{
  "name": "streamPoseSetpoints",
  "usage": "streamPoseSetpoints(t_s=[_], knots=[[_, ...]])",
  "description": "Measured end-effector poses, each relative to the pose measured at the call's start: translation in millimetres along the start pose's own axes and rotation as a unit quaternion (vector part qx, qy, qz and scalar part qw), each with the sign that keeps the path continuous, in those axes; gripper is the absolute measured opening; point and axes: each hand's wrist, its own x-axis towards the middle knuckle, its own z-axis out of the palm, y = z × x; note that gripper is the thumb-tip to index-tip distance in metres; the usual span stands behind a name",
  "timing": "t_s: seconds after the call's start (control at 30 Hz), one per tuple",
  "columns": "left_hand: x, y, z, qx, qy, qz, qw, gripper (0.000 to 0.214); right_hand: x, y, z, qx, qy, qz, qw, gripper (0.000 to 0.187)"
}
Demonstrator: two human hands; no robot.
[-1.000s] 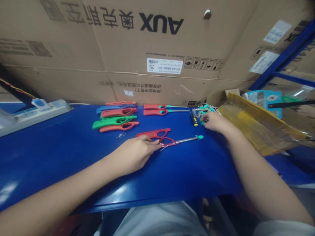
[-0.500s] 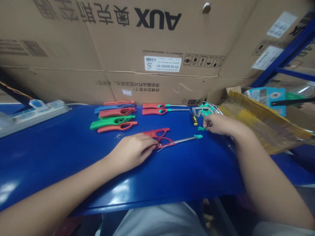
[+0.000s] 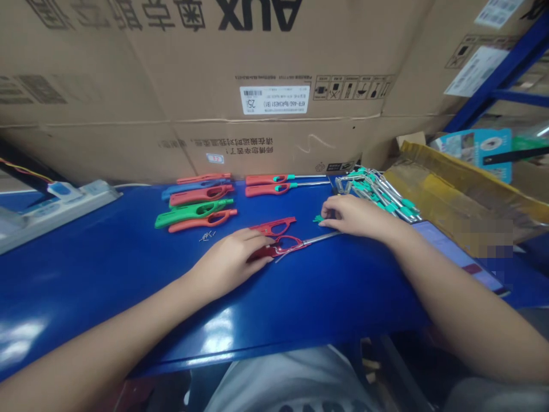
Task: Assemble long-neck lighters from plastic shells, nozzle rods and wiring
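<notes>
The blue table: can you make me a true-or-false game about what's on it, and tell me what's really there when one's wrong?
1. The left hand has its fingers on a red piece with a metal tube. True.
2. The right hand is holding a red handle. False: it has a small green piece at its fingertips.
3. A pile of metal tubes lies left of the taped cardboard box. True.
4. The white power strip is on the table's right side. False: it's on the left.

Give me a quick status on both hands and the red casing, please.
Left hand on red casing. Right hand pinching small green part. Metal tube runs out from casing; right hand blocks view of its far end.
</notes>
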Motion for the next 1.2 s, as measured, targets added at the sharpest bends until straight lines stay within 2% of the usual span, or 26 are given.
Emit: streamPoseSetpoints(t_s=[0.07,0.23,0.5,0.73,0.9,1.2], knots=[[1,-1,1.5,-0.013,0.005,0.001,1.000,0.025,2,-6,4,0.026,0.018,-0.021,0.999,0.013],[0,1,4.1,-0.043,0.009,0.004,0.999,0.025,0,-28,13,0.164,0.026,-0.084,0.982,0.015],[0,2,5.2,-0.062,0.019,0.007,0.998,0.020,-7,-44,20,0.202,0.041,-0.191,0.960,0.006],[0,3,5.8,-0.075,0.019,-0.001,0.997,0.019,-3,-46,30,0.193,0.012,-0.207,0.959,0.003],[0,3,6.5,-0.091,0.017,-0.023,0.995,0.022,-3,-47,36,0.204,0.021,-0.241,0.949,0.006],[1,3,8.6,-0.113,0.025,-0.042,0.992,0.023,-11,-54,30,0.076,0.048,-0.294,0.952,0.011]])
